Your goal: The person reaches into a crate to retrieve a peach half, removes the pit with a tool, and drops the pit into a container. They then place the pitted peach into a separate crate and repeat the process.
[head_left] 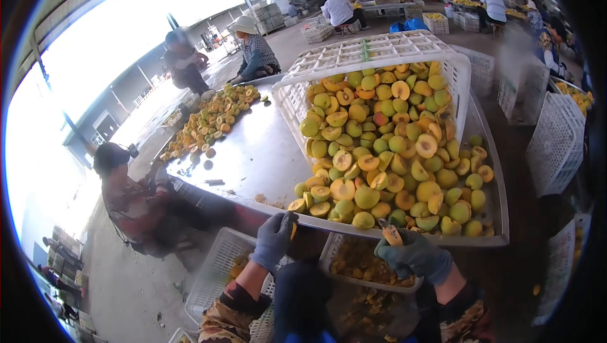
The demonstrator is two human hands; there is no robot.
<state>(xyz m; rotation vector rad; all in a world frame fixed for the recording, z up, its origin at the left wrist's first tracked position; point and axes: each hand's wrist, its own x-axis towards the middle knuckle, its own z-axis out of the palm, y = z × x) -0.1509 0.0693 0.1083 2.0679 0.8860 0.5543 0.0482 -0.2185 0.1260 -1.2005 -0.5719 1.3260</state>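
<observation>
My left hand [273,240], in a grey-blue glove, is closed around a piece of yellow peach [293,230], mostly hidden by the fingers. It is over a white crate [212,273] with some fruit inside. My right hand [416,256], gloved too, grips a small pitting tool [391,235] with a tan handle and a short metal tip pointing up. Below and between my hands stands a white basket [325,261] holding brownish-yellow scraps. Right in front, a heap of halved yellow-green peaches [367,197] spills from a tipped white crate [461,84] onto the metal table [253,134].
A raised metal rim [404,237] runs along the table's near edge. Another fruit pile [218,118] lies at the table's far left. A person in a cap [136,197] sits at the left; two more people are beyond. White crates [556,144] stand at the right.
</observation>
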